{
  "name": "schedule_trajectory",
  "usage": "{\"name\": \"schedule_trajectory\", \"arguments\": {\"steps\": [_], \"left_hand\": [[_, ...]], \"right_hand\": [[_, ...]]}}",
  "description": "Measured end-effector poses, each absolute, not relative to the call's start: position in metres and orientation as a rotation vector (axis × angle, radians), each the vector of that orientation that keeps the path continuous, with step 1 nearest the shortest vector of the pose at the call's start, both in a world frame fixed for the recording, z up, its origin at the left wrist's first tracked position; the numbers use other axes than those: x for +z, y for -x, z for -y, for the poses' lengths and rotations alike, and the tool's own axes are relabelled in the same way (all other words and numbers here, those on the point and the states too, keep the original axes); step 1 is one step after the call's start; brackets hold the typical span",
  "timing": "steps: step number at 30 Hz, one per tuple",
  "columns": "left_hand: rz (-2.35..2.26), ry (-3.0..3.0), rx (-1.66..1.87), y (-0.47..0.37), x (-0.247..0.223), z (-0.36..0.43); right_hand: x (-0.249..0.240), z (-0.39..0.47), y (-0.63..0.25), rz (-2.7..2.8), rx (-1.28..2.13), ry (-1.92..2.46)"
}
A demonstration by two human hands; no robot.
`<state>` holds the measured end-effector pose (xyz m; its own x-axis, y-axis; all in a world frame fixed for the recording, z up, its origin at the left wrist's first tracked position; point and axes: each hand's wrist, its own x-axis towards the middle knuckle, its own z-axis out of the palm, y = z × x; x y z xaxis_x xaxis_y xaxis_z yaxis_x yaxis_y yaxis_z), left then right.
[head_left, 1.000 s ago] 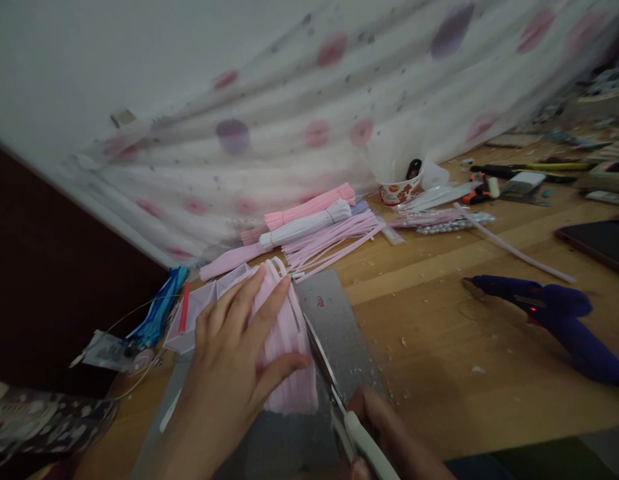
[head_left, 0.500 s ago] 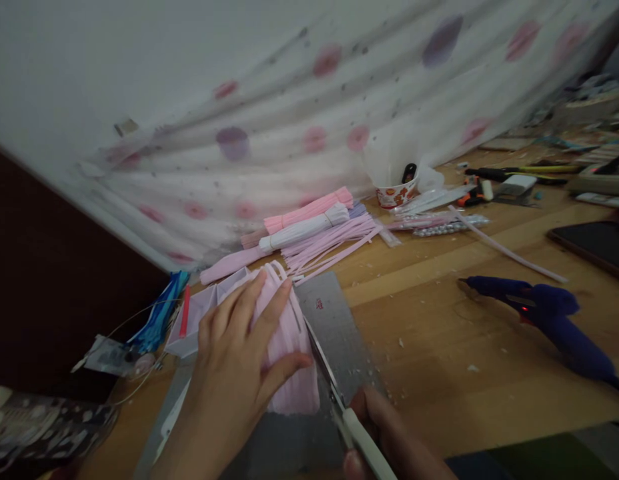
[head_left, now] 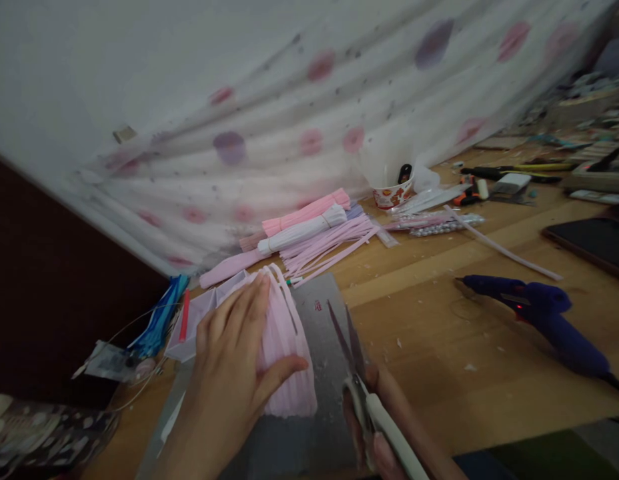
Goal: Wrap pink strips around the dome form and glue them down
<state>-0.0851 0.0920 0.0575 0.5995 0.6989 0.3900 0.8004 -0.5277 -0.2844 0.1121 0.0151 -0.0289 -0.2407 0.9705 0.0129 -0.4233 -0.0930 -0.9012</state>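
Observation:
My left hand (head_left: 234, 360) lies flat over a pink panel of pipe cleaners (head_left: 289, 383), fingers stretched out and thumb apart on its surface. Strips run lengthwise in the panel, and a loop bends round its far end. Part of the panel is hidden beneath my palm. In my right hand (head_left: 384, 427) is a pair of scissors (head_left: 357, 373) with pale handles, blades parted and pointing away, just right of the panel without touching it. Under both is a grey mat (head_left: 322, 333) with a small red mark.
Beyond the mat lie bundles of pink, white and lilac pipe cleaners (head_left: 329, 237). A blue glue gun (head_left: 534, 300) with a red light rests on the right, near a phone (head_left: 589, 243). To the left stand a white divided box (head_left: 202, 310) and blue strips (head_left: 162, 320).
The scissors have moved right, away from the panel's edge, and their blades have spread apart. My left hand stays almost in place on the panel.

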Motion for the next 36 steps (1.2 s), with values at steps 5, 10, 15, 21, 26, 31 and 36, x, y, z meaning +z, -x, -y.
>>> {"name": "schedule_trajectory", "arguments": {"steps": [5, 10, 15, 21, 26, 31, 36], "left_hand": [[1.128, 2.439, -0.317, 0.088, 0.059, -0.093], [1.138, 2.516, -0.416, 0.089, 0.059, -0.093], [1.167, 2.527, -0.472, 0.088, 0.058, -0.093], [1.072, 2.582, -0.448, 0.086, 0.062, -0.094], [1.002, 2.618, -0.421, 0.081, 0.064, -0.093], [0.950, 2.658, -0.406, 0.078, 0.063, -0.086], [0.922, 2.672, -0.458, 0.080, 0.063, -0.087]], "right_hand": [[-0.052, -0.022, -0.111, 1.026, 1.774, 0.742], [-0.048, -0.042, -0.143, 1.179, 1.337, 1.133], [-0.061, -0.073, -0.208, 1.565, 0.249, 1.894], [-0.072, -0.073, -0.218, 1.696, -0.013, 1.777], [-0.028, -0.080, -0.150, 1.519, 0.565, 1.329], [-0.002, -0.106, -0.114, 1.472, 0.974, 0.841], [-0.018, -0.115, -0.141, 1.350, 0.986, 0.867]]}}
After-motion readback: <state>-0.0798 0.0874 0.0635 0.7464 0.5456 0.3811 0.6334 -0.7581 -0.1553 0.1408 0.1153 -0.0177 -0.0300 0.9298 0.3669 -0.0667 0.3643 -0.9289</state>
